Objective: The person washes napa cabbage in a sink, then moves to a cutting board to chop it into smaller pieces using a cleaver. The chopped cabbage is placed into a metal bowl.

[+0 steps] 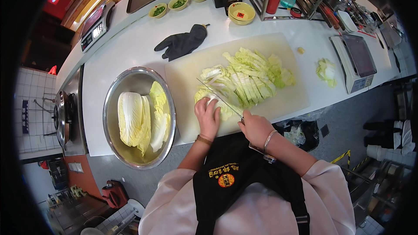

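My right hand (257, 129) grips the handle of a kitchen knife (222, 99), its blade slanting up and left across the napa cabbage. With bent fingers my left hand (207, 115) presses on the uncut end of the cabbage (213, 99), just left of the blade. Sliced napa cabbage (249, 78) fans out to the right on a white cutting board (187, 68). To the left, a steel bowl (109, 137) holds a larger cabbage piece (130, 117) and some loose leaves (160, 120).
A dark glove (184, 42) lies beyond the board. Farther back are bowls of chopped greens (179, 4), stacked yellow bowls (241, 13) and a metal rack (264, 3). At right sit a cabbage scrap (326, 71) and a scale (355, 63). Below the counter edge is a black bag (310, 137).
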A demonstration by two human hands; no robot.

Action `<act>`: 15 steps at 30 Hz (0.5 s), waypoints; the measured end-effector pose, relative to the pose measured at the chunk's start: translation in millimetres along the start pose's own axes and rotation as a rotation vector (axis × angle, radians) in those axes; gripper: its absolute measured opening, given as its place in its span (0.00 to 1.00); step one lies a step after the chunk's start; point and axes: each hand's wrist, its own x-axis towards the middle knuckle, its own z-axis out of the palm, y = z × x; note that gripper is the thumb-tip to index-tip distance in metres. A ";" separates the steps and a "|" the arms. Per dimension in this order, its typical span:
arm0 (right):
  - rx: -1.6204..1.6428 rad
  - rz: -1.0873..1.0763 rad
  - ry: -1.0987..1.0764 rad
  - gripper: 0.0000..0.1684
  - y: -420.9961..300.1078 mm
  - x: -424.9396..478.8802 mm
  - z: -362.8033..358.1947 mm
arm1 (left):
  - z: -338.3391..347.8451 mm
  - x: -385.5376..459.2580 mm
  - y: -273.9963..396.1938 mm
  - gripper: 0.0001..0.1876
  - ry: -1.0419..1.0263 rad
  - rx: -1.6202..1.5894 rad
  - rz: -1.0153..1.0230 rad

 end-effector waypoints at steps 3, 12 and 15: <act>0.013 0.021 0.017 0.15 3.5 20.7 13.3 | -2.3 -0.4 -0.2 0.16 -0.010 0.001 -0.009; 0.142 -0.063 0.179 0.17 28.1 41.1 31.2 | -3.5 3.4 -3.6 0.11 -0.014 -0.180 -0.053; 0.084 -0.024 0.065 0.16 -1.5 14.7 -2.6 | -0.7 -3.9 -5.6 0.11 0.031 -0.178 -0.097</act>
